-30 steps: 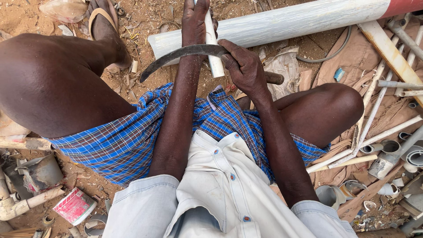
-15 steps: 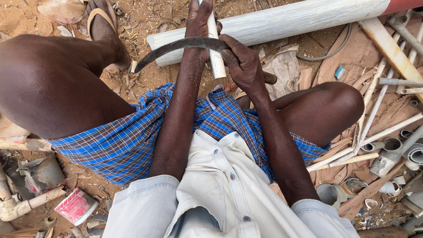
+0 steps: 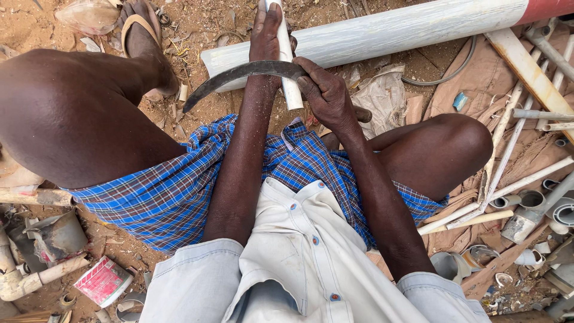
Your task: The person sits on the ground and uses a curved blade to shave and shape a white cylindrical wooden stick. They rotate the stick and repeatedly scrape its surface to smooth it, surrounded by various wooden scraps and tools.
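Observation:
I sit on sandy ground in a blue plaid cloth. My left hand (image 3: 267,33) grips a narrow white pipe (image 3: 289,84) that points away from me, resting against a wide white pipe (image 3: 394,30) lying across the ground. My right hand (image 3: 326,90) is closed around the handle end of a dark curved sickle blade (image 3: 236,78). The blade arcs to the left, crossing over my left wrist and the narrow pipe. A bit of the wooden handle (image 3: 362,113) sticks out to the right of my fist.
Thin white pipes, fittings and offcuts (image 3: 526,197) are scattered on brown cloth at the right. Grey fittings and a red-and-white carton (image 3: 104,281) lie at lower left. My foot in a sandal (image 3: 140,30) rests at upper left.
The sickle blade has slid along the narrow pipe, slightly farther from me and to the left. My left hand keeps its hold on the pipe.

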